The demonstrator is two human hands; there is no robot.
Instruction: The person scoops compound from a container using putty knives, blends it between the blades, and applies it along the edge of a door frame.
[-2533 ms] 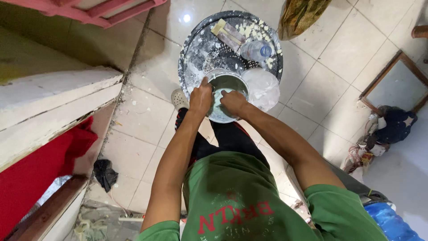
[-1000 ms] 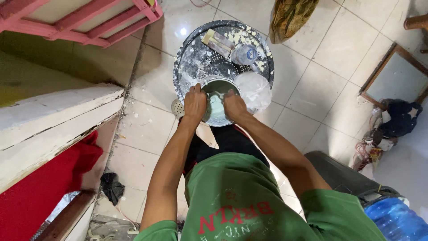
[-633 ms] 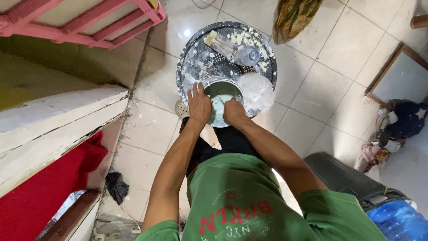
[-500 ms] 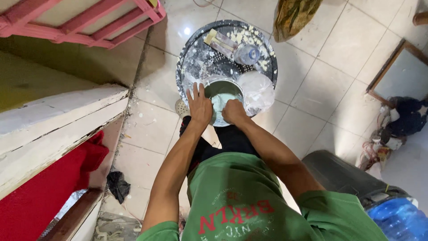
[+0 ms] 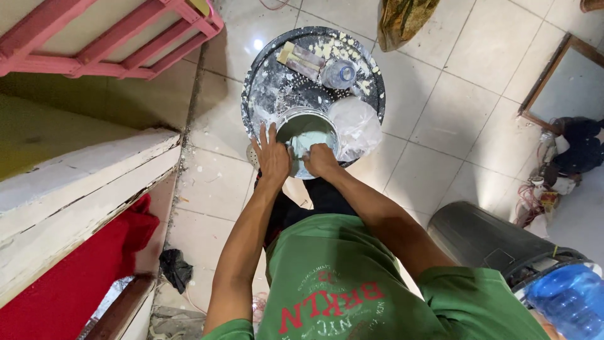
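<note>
A small round can [image 5: 309, 124] of pale green paint stands at the near edge of a big round paint-splattered tray [image 5: 270, 94] on the tiled floor. My left hand [image 5: 272, 158] rests flat against the can's left rim with fingers spread. My right hand [image 5: 321, 158] is closed at the can's near side, fingers reaching into the pale paint; what it holds is hidden. A clear plastic bag [image 5: 358, 126] lies to the right of the can. A plastic bottle [image 5: 338, 74] and a flat brush-like tool [image 5: 302, 55] lie farther back on the tray.
A pink wooden frame [image 5: 126, 44] is at the upper left, a white ledge [image 5: 82, 195] and red cloth [image 5: 75, 277] at the left. A dark bin [image 5: 484, 239] and blue water jug [image 5: 566, 302] stand at the right. A framed panel [image 5: 566, 82] leans at far right.
My right hand has moved from the can's right rim down into its near side. The view has shifted slightly; my left hand stays on the left rim.
</note>
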